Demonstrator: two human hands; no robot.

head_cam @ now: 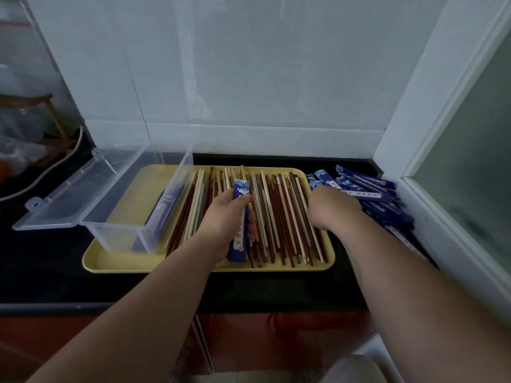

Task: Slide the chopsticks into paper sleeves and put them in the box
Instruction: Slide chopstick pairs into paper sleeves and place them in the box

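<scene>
**Layout, taken from the left of the tray.** On the left part of the yellow plastic tray, a clear plastic box stands with its hinged lid thrown open. Blue shapes are seen blurred through its wall. Across the tray's middle and right, loose chopsticks in brown, cream and pale green are laid lengthwise.

Above the tray's middle, the left hand is curled round a blue printed paper sleeve; whether chopsticks are already inside cannot be told. At the tray's right edge, the right hand is bent down into a heap of blue paper sleeves lying just off the tray. Its fingers are hidden, so its grip cannot be told.

**Risks, as judged.** Several sleeves may be dragged out together from the tangled heap. The held sleeve may be creased, or its mouth pinched flat, by the close hold.

**Grip.** The held sleeve is gripped about mid-length, with both ends projecting beyond the fist.
</scene>
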